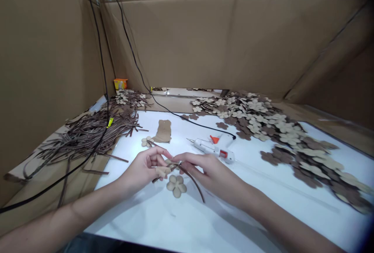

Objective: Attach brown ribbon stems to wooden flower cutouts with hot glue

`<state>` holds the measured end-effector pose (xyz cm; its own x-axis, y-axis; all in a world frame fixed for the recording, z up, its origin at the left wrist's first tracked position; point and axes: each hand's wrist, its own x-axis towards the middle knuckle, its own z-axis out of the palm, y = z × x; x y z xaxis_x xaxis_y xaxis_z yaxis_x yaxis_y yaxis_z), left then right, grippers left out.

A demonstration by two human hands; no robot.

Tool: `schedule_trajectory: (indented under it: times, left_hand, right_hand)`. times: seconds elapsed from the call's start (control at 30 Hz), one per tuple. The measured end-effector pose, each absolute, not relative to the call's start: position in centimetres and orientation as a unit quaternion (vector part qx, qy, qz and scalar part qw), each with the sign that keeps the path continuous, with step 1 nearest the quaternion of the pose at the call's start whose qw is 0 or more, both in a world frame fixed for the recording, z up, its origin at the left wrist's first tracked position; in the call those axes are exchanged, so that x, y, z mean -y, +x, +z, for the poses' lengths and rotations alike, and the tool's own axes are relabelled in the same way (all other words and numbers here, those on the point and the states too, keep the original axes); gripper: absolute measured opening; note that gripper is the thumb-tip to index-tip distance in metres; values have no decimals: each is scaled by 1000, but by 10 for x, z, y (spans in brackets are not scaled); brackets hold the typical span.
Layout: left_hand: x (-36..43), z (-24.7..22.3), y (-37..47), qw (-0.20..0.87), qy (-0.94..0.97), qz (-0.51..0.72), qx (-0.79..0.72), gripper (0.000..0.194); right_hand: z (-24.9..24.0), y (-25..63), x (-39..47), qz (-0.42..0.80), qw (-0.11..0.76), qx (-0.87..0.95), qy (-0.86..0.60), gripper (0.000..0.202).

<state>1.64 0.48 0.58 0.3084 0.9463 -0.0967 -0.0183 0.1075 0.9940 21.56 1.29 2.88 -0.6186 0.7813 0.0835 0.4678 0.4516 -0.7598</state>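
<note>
Both hands meet over the white table, fingertips close together. The left hand pinches a pale petalled piece between thumb and fingers; the right hand grips a thin brown strip, whose free end curves down toward the wearer. Just below the fingers is a beige five-petalled flower; whether it rests on the table or hangs from the strip, I cannot tell.

Beyond the right hand lies a white glue gun with an orange trigger, its metal tip pointing left and a black cable joined to its handle. A torn cardboard scrap lies beyond the left hand, with a small pale flower beside it. A heap of brown strips spreads at the left, and beige and brown flower cutouts are piled along the right.
</note>
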Motion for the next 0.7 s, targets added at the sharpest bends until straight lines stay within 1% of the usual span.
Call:
schedule_trajectory:
  times: [0.17,0.37,0.43,0.5,0.57,0.7]
  left_hand:
    - [-1,11,15,594,546,412,-424,25]
    - [-3,12,17,600,551,406,-415,25]
    - [-3,11,17,608,551,396,-412,27]
    - [-2,11,17,614,551,383,-414,28]
    - [-1,11,16,613,554,372,-423,30]
    - [0,13,16,624,560,346,-422,33]
  right_hand:
    - [25,213,-14,513,200,761,-344,31]
    - [23,217,-18,609,208,704,-300,42]
    - [28,219,-19,627,205,698,-280,43]
    - [33,220,-18,623,195,704,-279,39]
    - [35,220,-16,617,190,705,-294,36]
    - [31,214,-13,605,177,703,-329,38]
